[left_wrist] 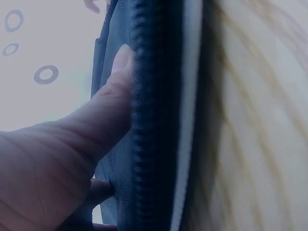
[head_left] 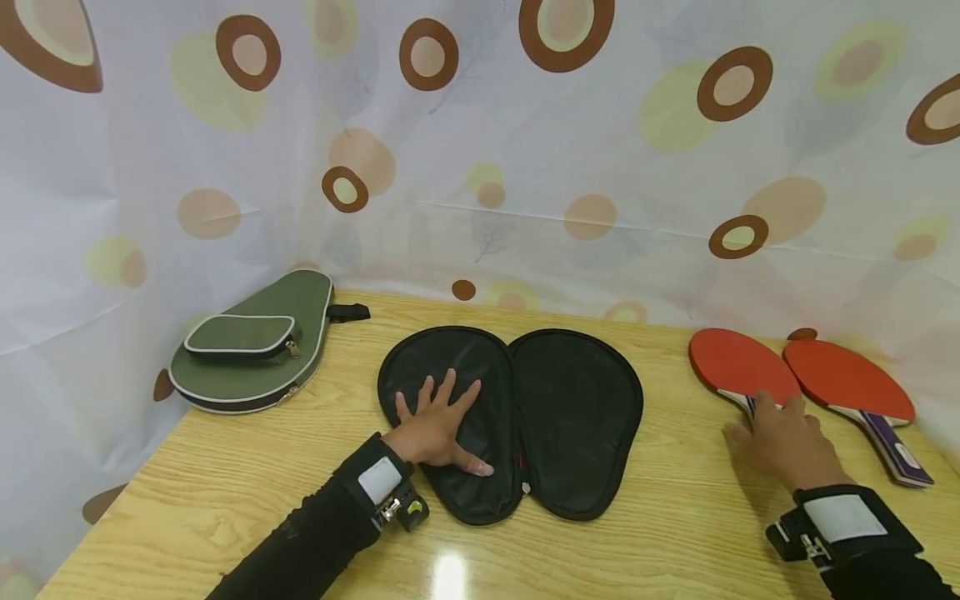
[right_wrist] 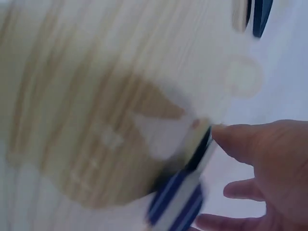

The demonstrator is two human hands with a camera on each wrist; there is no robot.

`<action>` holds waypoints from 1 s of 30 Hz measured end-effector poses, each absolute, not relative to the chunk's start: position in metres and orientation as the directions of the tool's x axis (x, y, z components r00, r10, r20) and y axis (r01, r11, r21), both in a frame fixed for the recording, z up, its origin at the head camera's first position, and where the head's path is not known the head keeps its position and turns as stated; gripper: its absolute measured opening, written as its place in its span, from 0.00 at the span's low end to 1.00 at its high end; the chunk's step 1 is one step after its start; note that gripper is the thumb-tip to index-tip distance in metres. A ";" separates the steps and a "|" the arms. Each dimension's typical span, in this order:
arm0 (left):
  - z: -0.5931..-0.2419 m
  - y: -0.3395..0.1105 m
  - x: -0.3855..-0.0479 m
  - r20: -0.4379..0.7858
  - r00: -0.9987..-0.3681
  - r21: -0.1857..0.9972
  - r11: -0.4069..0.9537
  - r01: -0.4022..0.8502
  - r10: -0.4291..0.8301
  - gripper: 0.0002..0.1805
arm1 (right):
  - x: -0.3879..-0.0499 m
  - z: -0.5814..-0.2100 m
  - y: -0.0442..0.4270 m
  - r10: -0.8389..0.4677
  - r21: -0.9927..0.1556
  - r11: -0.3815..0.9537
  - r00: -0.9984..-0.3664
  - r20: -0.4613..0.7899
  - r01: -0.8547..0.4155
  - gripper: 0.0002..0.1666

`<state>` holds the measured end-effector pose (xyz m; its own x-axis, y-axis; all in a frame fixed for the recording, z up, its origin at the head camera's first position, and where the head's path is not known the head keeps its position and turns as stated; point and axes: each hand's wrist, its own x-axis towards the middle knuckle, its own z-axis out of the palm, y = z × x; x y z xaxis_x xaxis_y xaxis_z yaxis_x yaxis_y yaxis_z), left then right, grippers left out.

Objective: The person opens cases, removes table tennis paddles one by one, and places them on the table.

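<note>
A black, paddle-shaped case (head_left: 573, 417) lies unfolded and flat, with its zipper pull at the lower middle. My left hand (head_left: 435, 429) rests with spread fingers on its left half; in the left wrist view, the thumb of that hand (left_wrist: 62, 159) lies across the dark fabric beside the zipper teeth (left_wrist: 142, 120). At the right, my right hand (head_left: 787, 442) is over the handle of the nearer red paddle (head_left: 738, 358). The right wrist view shows its striped handle (right_wrist: 178, 202), with the thumb of my right hand (right_wrist: 279, 168) at the paddle's edge and the fingers partly hidden.
A zipped green case (head_left: 262, 367) with white piping and a small front pouch lies at the back left. A second red paddle (head_left: 847, 375) is at the far right, its purple handle toward the front. Behind the wooden table (head_left: 285, 467) hangs a patterned curtain (head_left: 480, 125).
</note>
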<state>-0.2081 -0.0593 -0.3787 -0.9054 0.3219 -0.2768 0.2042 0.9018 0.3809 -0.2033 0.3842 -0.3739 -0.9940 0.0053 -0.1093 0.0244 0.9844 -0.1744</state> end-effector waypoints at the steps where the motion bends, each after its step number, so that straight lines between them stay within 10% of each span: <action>1: -0.379 -0.060 -0.208 -0.275 -0.906 0.382 0.902 0.204 0.321 0.65 | -0.202 -0.373 0.376 -0.006 -0.175 0.985 -0.997 -0.072 0.006 0.41; 7: -0.379 -0.062 -0.208 -0.271 -0.906 0.387 0.899 0.206 0.324 0.65 | -0.193 -0.372 0.310 -0.195 -0.215 0.952 -0.973 0.124 -0.218 0.48; 14: -0.379 -0.061 -0.207 -0.268 -0.909 0.391 0.898 0.200 0.319 0.64 | -0.182 -0.377 0.255 -0.472 -0.393 0.804 -0.881 0.034 -0.446 0.54; 30: -0.379 -0.067 -0.180 -0.040 -0.988 0.505 0.856 0.111 0.151 0.50 | -0.180 -0.389 0.248 -0.534 -0.447 0.775 -0.841 -0.086 -0.447 0.51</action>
<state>-0.1800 -0.0672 -0.3793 -0.9877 0.1512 -0.0397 0.1106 0.8557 0.5054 -0.1796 0.2477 -0.3889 -0.8409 -0.5342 -0.0861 -0.4466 0.7750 -0.4471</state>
